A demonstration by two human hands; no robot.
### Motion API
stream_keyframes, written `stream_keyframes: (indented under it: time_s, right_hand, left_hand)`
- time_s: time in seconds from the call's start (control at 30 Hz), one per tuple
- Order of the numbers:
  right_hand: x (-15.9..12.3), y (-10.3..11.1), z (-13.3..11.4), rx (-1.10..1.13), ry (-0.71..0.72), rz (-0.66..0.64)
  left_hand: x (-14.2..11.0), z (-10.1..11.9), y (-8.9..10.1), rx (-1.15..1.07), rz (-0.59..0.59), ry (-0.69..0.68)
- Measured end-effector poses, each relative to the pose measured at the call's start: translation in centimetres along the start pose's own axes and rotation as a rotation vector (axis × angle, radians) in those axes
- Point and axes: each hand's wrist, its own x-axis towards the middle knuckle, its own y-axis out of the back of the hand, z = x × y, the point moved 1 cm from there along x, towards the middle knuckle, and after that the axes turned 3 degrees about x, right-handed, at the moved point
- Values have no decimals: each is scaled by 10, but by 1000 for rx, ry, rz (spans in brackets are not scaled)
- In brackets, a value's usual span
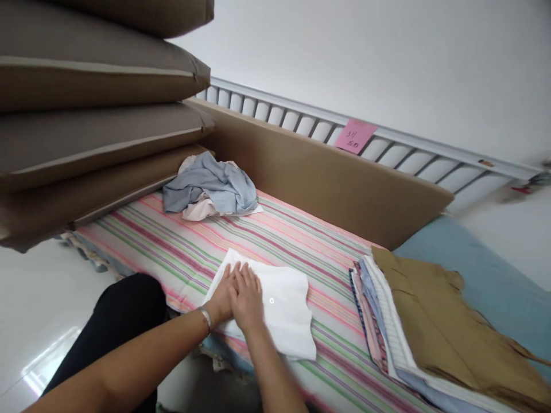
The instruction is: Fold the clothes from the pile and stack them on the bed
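Observation:
A folded white garment (286, 310) lies flat on the striped bed sheet (181, 258) in front of me. My left hand (224, 295), with a bracelet at its wrist, rests palm down on the garment's left part. Beside it, touching and partly overlapping it, my right hand (247, 295) also presses flat on the cloth. The fingers of both hands are stretched out, and neither hand grips anything. The garment's right edge is wavy.
Folded clothes lie stacked at the right, a brown garment (443, 315) on top. Crumpled blue and pale clothes (215, 186) lie at the back left. Large brown cushions (103, 132) are piled at left. A brown board (314, 172) leans against the rail, which bears a pink note (355, 136).

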Motion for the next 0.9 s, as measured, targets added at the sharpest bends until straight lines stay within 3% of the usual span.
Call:
stream_keyframes:
  time_s: [0.13, 0.3, 0.43, 0.57, 0.67, 0.8, 0.9]
  right_hand:
    - [-8, 11, 53, -135, -63, 7]
    - [-29, 33, 103, -258, -174, 102]
    - [-41, 48, 130, -217, -257, 188]
    - [-51, 59, 145, -23, -340, 332]
    - [-57, 69, 149, 148, -493, 470]
    - [-56, 83, 149, 357, -760, 408]
    - [-53, 93, 144, 466, -760, 356]
  left_hand:
    - [4, -1, -3, 293, -40, -92]
    - [4, -1, -7, 302, 17, -96]
    - [4, 0, -7, 304, 30, -94]
    - [4, 0, -6, 299, 44, -91]
    - [4, -1, -7, 287, 48, -86]
    - [5, -1, -7, 276, 60, -84]
    - [5, -2, -7, 277, 65, -101]
